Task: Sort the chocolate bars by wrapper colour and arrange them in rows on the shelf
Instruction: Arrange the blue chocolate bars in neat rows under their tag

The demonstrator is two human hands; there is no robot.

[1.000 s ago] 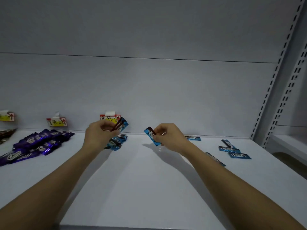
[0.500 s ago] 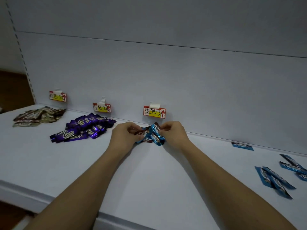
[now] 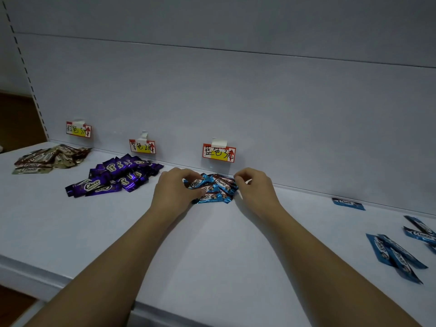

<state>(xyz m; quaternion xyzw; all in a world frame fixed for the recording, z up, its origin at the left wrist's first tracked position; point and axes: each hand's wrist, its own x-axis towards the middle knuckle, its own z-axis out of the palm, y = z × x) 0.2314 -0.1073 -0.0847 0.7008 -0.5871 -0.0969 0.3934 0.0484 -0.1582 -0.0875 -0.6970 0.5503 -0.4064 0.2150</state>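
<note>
A small pile of blue-wrapped chocolate bars [image 3: 215, 191] lies on the white shelf [image 3: 212, 244] under the third price tag [image 3: 219, 153]. My left hand [image 3: 175, 192] holds the pile's left side, fingers curled over the bars. My right hand [image 3: 253, 185] pinches the right end of the top bar. A purple pile [image 3: 115, 177] lies to the left under its tag [image 3: 142, 146]. A brown and gold pile [image 3: 47, 158] is at the far left. Loose blue bars [image 3: 396, 254] lie at the right, with one [image 3: 348, 203] by the back wall.
The shelf's back panel [image 3: 236, 102] rises right behind the piles. A slotted upright [image 3: 28, 76] stands at the far left. The shelf's front edge [image 3: 35, 271] runs diagonally at lower left, with brown floor beyond it.
Both hands came together from holding separate blue bars and now rest on the blue pile on the shelf. My view has swung left and closer, so the loose blue bars sit further right.
</note>
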